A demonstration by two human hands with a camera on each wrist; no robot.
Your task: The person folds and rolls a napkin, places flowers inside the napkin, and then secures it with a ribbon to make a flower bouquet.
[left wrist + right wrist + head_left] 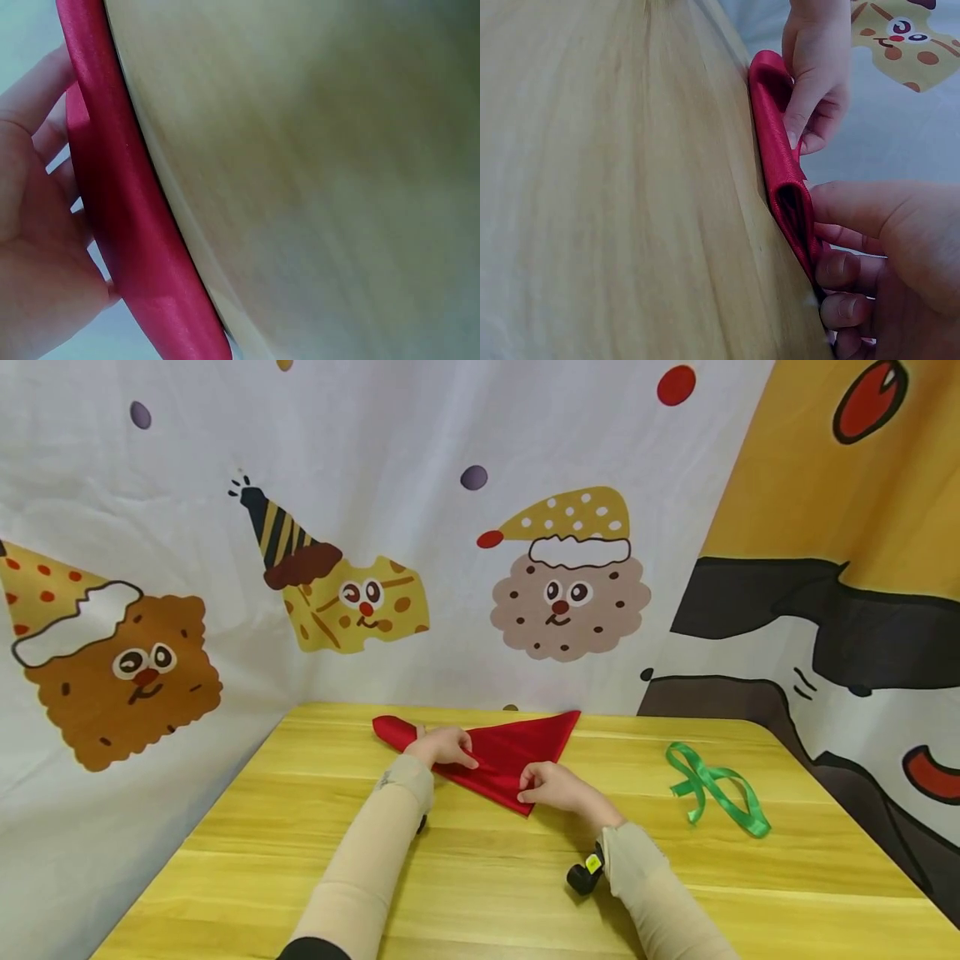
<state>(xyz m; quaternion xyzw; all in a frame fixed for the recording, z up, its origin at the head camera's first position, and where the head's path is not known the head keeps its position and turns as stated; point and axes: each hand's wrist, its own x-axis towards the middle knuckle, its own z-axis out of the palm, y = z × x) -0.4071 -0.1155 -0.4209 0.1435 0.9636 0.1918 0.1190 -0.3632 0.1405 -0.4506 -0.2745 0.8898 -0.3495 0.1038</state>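
Note:
A red satin-like cloth (510,747) lies folded near the table's far edge, its left end in a rounded fold and its right end spread to a point. My left hand (442,747) lies over the cloth's left part, thumb and fingers pinching its near edge. At the near right corner, my right hand (558,789) pinches the cloth between thumb and fingers. From the right wrist, the cloth's layered, open fold end (791,199) shows beside the right thumb. The left wrist view has the cloth's long edge (120,172) against the left fingers, whose tips are hidden behind it.
A loose green ribbon (756,825) lies in loops on the right of the wooden table (480,893). Behind the table hangs a printed curtain (442,677) with cartoon biscuits and cheese. A small black camera (583,877) sits at the right wrist.

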